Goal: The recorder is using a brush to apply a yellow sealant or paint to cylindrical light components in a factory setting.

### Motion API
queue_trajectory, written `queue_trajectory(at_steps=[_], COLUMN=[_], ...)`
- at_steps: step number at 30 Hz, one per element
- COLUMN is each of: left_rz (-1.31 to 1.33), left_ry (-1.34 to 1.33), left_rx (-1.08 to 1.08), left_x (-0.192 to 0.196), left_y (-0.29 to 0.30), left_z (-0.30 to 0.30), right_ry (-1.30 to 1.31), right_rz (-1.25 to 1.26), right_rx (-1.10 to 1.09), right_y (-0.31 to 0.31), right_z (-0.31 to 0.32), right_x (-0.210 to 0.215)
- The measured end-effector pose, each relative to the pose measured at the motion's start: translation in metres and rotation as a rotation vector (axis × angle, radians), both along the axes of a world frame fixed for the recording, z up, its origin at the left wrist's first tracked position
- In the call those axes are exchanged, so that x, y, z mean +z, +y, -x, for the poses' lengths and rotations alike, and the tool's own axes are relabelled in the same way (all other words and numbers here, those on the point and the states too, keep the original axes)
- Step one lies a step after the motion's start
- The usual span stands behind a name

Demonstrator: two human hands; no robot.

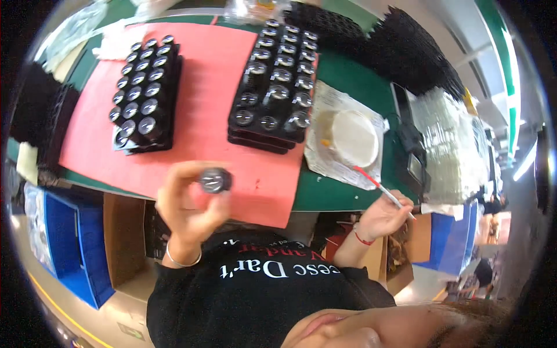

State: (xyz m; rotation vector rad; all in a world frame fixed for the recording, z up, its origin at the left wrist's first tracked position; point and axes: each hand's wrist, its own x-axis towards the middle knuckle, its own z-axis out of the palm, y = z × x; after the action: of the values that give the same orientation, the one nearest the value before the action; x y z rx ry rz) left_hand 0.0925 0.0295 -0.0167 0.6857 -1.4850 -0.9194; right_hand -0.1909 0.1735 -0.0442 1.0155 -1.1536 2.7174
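Note:
My left hand (192,200), over the near edge of the pink mat (203,110), is closed on a small black cylinder (215,180) held between thumb and fingers. Its round end faces up. In my right hand (384,216), the fingers pinch a slim white stick with red ends (390,195). One red end points toward a round white pad (355,138) that lies on a crumpled sheet (325,110). Two black racks, a left one (168,110) and a right one (264,139), carry rows of black cylinders with shiny, clear domed tops.
Black trays are stacked at the back (406,49) and on the left (43,110). A pile of clear plastic trays (449,145) stands at the right, beside a dark device (411,136). Below the green table (339,72) are blue bins (87,249) and cardboard boxes (125,243).

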Motion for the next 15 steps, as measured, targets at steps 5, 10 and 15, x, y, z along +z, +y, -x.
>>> queue_trajectory(at_steps=[5,10,15], left_rz=[0.143,0.069,0.079], left_ry=[-0.009,-0.404,-0.538], left_rx=[0.716,0.851,0.846], left_x=[0.004,0.005,0.007], left_y=[-0.038,-0.058,-0.059], left_z=[-0.058,-0.082,-0.084], right_ry=[-0.025,0.004,-0.045], right_rz=[0.015,-0.015,-0.065], right_rx=[-0.034,-0.076,-0.245], right_y=[-0.005,-0.006,-0.013], right_z=[0.003,0.001,-0.008], right_x=[-0.003,-0.006,0.001])
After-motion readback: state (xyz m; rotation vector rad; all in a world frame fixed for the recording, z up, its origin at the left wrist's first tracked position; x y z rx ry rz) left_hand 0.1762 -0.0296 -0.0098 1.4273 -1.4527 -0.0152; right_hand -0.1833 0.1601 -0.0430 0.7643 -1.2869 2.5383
